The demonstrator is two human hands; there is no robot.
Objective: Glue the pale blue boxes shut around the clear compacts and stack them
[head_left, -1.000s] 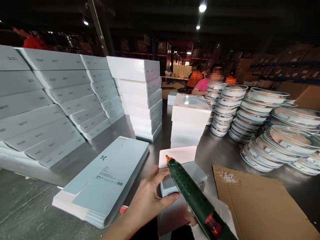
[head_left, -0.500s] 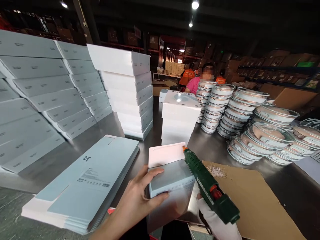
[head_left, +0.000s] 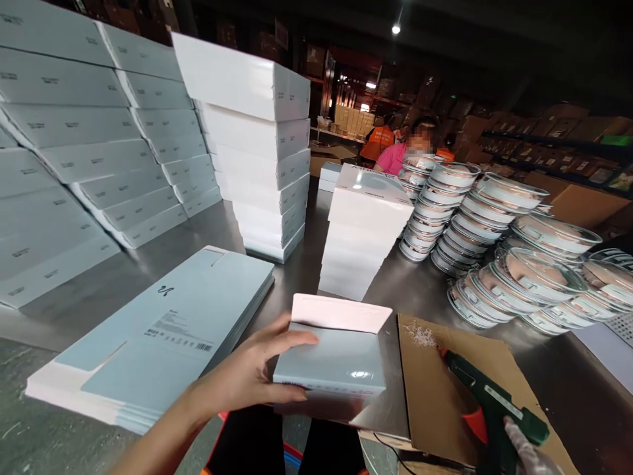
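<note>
Dim hall, small ceiling lamps (head_left: 395,29) (glaring), sheen on steel table (head_left: 297,277), wide-angle bending at edges

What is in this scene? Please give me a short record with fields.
Place: steel table in a dim warehouse
Left hand: grips the left side of a small pale blue box, flap open
Right hand: gloved, on the green glue gun
Glue gun: over brown cardboard
Left of box: stack of flat blue cartons
Behind: white box stacks, stacked round lids
</note>
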